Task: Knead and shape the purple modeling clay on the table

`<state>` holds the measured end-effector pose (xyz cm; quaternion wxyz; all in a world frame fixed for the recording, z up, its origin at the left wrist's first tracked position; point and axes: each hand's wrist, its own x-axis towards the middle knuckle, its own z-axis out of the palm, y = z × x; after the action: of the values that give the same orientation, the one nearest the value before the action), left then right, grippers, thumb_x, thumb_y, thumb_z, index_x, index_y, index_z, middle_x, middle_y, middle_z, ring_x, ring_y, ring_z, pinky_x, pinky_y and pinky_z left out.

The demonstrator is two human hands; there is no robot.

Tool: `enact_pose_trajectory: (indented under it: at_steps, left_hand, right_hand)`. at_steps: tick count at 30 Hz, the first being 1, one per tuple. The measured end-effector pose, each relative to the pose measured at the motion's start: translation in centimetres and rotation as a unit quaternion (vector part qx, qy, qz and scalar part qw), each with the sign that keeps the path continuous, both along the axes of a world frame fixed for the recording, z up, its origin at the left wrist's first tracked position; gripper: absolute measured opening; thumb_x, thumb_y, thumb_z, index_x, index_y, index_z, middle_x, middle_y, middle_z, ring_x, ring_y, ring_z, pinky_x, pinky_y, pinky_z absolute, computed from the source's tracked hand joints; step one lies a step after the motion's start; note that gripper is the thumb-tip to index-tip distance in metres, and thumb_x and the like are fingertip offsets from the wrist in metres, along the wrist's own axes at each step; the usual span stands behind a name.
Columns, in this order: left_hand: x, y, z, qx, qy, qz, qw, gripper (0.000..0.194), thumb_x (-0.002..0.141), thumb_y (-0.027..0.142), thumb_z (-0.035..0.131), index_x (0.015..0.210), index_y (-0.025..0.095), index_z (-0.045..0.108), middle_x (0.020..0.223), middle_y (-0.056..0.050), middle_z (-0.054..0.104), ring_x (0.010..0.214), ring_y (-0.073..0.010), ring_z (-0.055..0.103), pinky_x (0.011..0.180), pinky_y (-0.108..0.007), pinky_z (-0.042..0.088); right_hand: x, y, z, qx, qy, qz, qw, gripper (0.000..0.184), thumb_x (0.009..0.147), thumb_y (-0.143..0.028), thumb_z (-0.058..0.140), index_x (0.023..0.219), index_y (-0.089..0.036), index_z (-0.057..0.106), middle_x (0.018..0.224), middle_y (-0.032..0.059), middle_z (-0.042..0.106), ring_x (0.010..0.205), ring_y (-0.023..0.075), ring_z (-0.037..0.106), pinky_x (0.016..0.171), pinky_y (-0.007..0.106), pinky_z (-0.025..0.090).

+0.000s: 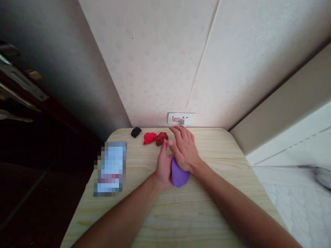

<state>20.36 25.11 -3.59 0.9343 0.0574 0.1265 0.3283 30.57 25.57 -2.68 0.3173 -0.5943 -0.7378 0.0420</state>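
Note:
A purple lump of clay (179, 175) lies between my palms on the light wooden table (196, 213). My left hand (163, 165) is under and beside it, fingers stretched out. My right hand (184, 148) lies flat on top of it, fingers extended toward the wall. Both palms press against the lump. Just beyond my fingertips sit a bright red clay piece (149, 138), a dark red piece (161, 138) and a small black piece (136, 132).
A blurred rectangular card or package (110, 168) lies on the table's left side. A white wall socket (181, 118) sits just above the table's back edge. A white mattress (297, 193) borders the right; dark furniture stands at the left.

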Motion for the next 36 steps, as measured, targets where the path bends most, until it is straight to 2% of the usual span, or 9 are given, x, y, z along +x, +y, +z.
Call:
enact_pose_trajectory:
  at_steps: [5,8,11,17,20,23,26,31,36]
  left_hand:
    - [-0.5,0.5,0.1,-0.042,0.027,-0.008,0.999,0.071,0.093,0.07,0.034,0.131,0.017,0.06,0.119,-0.016,0.072,0.128,-0.0379,0.059,0.103,-0.053,0.05]
    - [-1.1,1.0,0.2,-0.042,0.021,0.025,0.999,0.079,0.089,0.073,0.036,0.131,0.009,0.059,0.119,-0.022,0.071,0.124,-0.042,0.061,0.101,-0.056,0.05]
    - [-1.4,1.4,0.5,-0.044,0.024,0.071,0.996,0.081,0.089,0.071,0.037,0.13,0.004,0.058,0.118,-0.025,0.071,0.121,-0.0429,0.063,0.099,-0.056,0.05]
    - [-1.4,1.4,0.1,-0.083,0.052,0.11,0.989,0.064,0.091,0.067,0.042,0.117,0.013,0.066,0.104,-0.016,0.075,0.116,-0.0358,0.067,0.099,-0.048,0.053]
    - [-1.5,1.5,0.0,-0.083,0.071,0.114,0.987,0.067,0.091,0.069,0.038,0.11,0.012,0.068,0.1,-0.017,0.075,0.114,-0.0382,0.067,0.095,-0.052,0.055]
    - [-1.5,1.3,0.2,-0.08,0.099,0.104,0.986,0.068,0.092,0.07,0.033,0.098,0.014,0.071,0.089,-0.016,0.076,0.107,-0.0391,0.07,0.09,-0.053,0.057]
    - [-1.3,1.0,0.3,-0.069,0.114,0.094,0.987,0.057,0.094,0.065,0.039,0.09,0.017,0.071,0.078,-0.011,0.075,0.093,-0.0331,0.074,0.083,-0.046,0.059]
    - [-1.1,0.7,0.3,-0.065,0.133,0.054,0.988,0.043,0.094,0.055,0.05,0.09,0.018,0.072,0.075,-0.007,0.075,0.063,-0.0221,0.07,0.061,-0.036,0.056]
    - [-1.1,0.7,0.0,-0.074,0.088,0.079,0.99,0.04,0.094,0.055,0.051,0.098,0.021,0.071,0.087,-0.007,0.076,0.078,-0.022,0.073,0.068,-0.033,0.058]
  right_hand:
    - [1.0,0.9,-0.5,0.029,0.13,0.022,0.991,0.055,0.107,-0.052,0.022,0.136,-0.018,0.053,0.135,0.0153,0.057,0.131,0.0281,0.05,0.112,0.048,0.039]
    - [2.0,1.4,0.0,0.071,0.196,-0.011,0.978,0.051,0.107,-0.05,0.022,0.126,-0.019,0.058,0.125,0.014,0.063,0.123,0.0266,0.057,0.108,0.046,0.043]
    - [2.0,1.2,0.7,0.077,0.173,-0.026,0.982,0.047,0.106,-0.05,0.029,0.127,-0.018,0.057,0.126,0.0152,0.062,0.122,0.0289,0.057,0.106,0.048,0.044]
    - [0.1,0.1,0.7,0.035,0.024,0.024,0.999,0.043,0.101,-0.044,0.047,0.129,-0.014,0.059,0.136,0.0194,0.055,0.129,0.0327,0.05,0.11,0.051,0.041]
    - [0.2,0.2,0.4,0.037,-0.009,0.017,0.999,0.029,0.099,-0.04,0.053,0.099,-0.017,0.071,0.117,0.0167,0.065,0.113,0.0313,0.057,0.1,0.049,0.046]
    - [0.6,0.3,0.4,0.055,-0.009,0.027,0.998,0.036,0.1,-0.04,0.053,0.072,-0.02,0.065,0.087,0.0112,0.068,0.09,0.0259,0.061,0.086,0.042,0.049]
    - [0.8,0.4,0.7,0.062,-0.009,0.038,0.997,0.045,0.102,-0.043,0.05,0.064,-0.022,0.057,0.066,0.006,0.06,0.071,0.0217,0.057,0.071,0.036,0.046]
    - [1.2,0.7,1.0,0.024,-0.029,0.058,0.998,0.051,0.106,-0.045,0.04,0.062,-0.022,0.055,0.059,0.0033,0.054,0.062,0.0194,0.053,0.063,0.032,0.041]
    - [0.5,0.2,1.4,0.02,0.01,0.021,1.0,0.039,0.106,-0.043,0.038,0.095,-0.018,0.066,0.092,0.011,0.067,0.091,0.0251,0.061,0.084,0.038,0.049]
